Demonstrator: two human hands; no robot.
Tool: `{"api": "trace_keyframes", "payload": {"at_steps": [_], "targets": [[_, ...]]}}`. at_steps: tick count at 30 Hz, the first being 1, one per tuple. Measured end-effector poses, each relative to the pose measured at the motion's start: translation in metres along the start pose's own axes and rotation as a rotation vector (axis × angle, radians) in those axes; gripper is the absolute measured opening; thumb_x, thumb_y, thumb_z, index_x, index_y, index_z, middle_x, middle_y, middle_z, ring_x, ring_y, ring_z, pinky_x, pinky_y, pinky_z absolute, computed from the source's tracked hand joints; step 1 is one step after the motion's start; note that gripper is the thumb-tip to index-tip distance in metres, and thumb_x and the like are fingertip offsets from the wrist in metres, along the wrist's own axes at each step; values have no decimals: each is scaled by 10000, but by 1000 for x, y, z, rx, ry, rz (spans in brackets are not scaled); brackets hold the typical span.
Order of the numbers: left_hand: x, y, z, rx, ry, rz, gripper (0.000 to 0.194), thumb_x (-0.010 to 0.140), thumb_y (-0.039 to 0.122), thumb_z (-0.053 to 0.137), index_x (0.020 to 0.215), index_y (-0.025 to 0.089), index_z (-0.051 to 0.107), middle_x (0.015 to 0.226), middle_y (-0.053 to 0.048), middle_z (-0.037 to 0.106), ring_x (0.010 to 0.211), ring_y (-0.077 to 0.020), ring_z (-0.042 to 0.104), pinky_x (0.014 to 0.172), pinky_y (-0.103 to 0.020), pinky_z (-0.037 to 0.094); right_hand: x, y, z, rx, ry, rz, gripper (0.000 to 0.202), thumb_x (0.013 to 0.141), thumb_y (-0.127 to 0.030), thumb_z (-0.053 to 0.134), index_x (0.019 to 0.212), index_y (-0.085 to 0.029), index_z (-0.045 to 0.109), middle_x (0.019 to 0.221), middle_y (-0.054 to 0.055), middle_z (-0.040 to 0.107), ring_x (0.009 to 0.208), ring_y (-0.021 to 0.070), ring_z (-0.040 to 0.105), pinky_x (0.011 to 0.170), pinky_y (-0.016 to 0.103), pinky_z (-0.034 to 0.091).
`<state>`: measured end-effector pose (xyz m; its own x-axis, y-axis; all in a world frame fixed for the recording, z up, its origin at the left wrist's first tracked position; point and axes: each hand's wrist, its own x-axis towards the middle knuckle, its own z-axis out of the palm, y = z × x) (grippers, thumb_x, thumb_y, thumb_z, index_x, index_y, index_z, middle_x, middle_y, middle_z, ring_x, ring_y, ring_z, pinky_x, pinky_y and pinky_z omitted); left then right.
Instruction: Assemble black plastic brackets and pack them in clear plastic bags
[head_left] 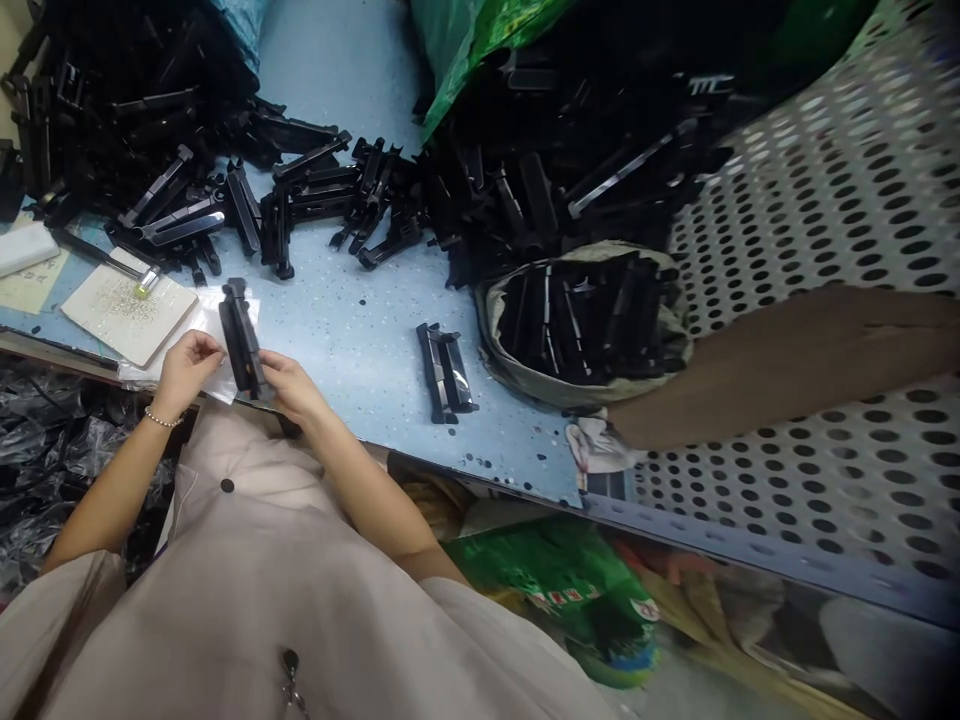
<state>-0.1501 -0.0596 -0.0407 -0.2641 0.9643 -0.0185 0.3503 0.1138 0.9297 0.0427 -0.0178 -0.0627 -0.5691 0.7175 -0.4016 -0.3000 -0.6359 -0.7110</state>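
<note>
My right hand (289, 384) holds a long black plastic part (241, 338) upright near the table's front edge. My left hand (189, 362), with a beaded bracelet at the wrist, is just left of that part, its thumb and fingertips pressed together; whatever they pinch is too small to make out. A white sheet (251, 312) lies beneath both hands. Just behind my left hand is a pale board (124, 315) scattered with tiny golden pieces, and a tool with a clear tip (148, 280) rests on it. Another black part (445, 374) lies on the blue table to the right.
Heaps of black parts (315, 185) cover the back of the blue table (352, 330). A cloth bag (495, 360) full of them stands at the right, below a green sack (465, 40). A brown sleeve (780, 360) reaches in over the perforated metal panel (862, 210); its gloved hand (600, 445) touches the table edge.
</note>
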Motion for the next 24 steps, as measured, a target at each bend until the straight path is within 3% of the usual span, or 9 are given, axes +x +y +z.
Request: {"api": "trace_keyframes", "payload": {"at_steps": [3, 6, 8, 11, 13, 15, 18, 20, 24], "targets": [[-3, 2, -11, 459, -68, 267, 232, 840, 129, 533, 919, 171, 746, 1046, -114, 709, 1013, -257, 659, 974, -442, 535, 17, 4, 5, -59, 102, -40, 347, 688, -410, 831, 927, -181, 729, 736, -22, 677, 625, 101, 577, 565, 213, 465], [1, 3, -21, 697, -51, 330, 296, 853, 121, 523, 1015, 146, 770, 1091, -138, 704, 1030, -284, 661, 1014, -477, 530, 8, -2, -3, -48, 152, -149, 340, 711, -388, 826, 979, -200, 733, 837, -19, 710, 700, 104, 615, 610, 205, 504], [7, 2, -24, 657, -18, 296, 299, 880, 190, 563, 1098, 136, 761, 1129, -126, 702, 933, -245, 681, 978, -445, 561, -11, -6, -10, 0, 81, -124, 287, 725, -354, 832, 936, -197, 718, 833, -18, 706, 706, 103, 636, 620, 201, 534], [16, -2, -26, 526, -8, 272, 350, 904, 225, 569, 1205, 145, 729, 1227, -116, 686, 870, -194, 691, 940, -404, 593, -35, -5, -16, 72, -123, 173, 224, 741, -273, 840, 805, -163, 655, 722, -5, 667, 602, 104, 644, 538, 193, 549], [17, -3, -26, 489, -21, 334, 423, 918, 181, 536, 1318, 167, 672, 1325, -119, 653, 1054, -213, 691, 1016, -405, 573, -39, 0, -17, 124, -147, 345, 179, 789, -197, 802, 805, -145, 631, 695, 15, 663, 569, 107, 657, 489, 167, 542], [10, 0, -25, 500, -46, 455, 499, 939, 138, 497, 1426, 190, 592, 1406, -124, 613, 1268, -234, 619, 1112, -420, 520, -33, 6, -15, 201, -100, 419, 93, 873, -156, 718, 876, -117, 634, 714, 48, 680, 553, 94, 658, 467, 130, 530], [-13, 13, -20, 529, -166, 639, 600, 963, 76, 425, 1547, 210, 452, 1480, -139, 563, 1384, -232, 546, 1159, -413, 488, -18, 10, -10, 257, -74, 378, 75, 929, -163, 662, 936, -92, 637, 721, 63, 689, 519, 74, 627, 449, 105, 512], [-26, 22, -19, 525, -227, 679, 641, 971, 61, 401, 1587, 237, 384, 1508, -136, 541, 1397, -226, 538, 1161, -403, 489, -13, 11, -6, 191, -66, 275, 95, 893, -178, 709, 916, -107, 650, 709, 37, 688, 522, 75, 619, 448, 113, 512], [-30, 26, -26, 514, -146, 636, 627, 988, 99, 421, 1582, 297, 389, 1514, -99, 544, 1400, -229, 536, 1200, -433, 449, -18, 13, -2, 178, -113, 209, 168, 850, -269, 759, 913, -141, 670, 714, 11, 669, 553, 72, 598, 443, 119, 498]]}}
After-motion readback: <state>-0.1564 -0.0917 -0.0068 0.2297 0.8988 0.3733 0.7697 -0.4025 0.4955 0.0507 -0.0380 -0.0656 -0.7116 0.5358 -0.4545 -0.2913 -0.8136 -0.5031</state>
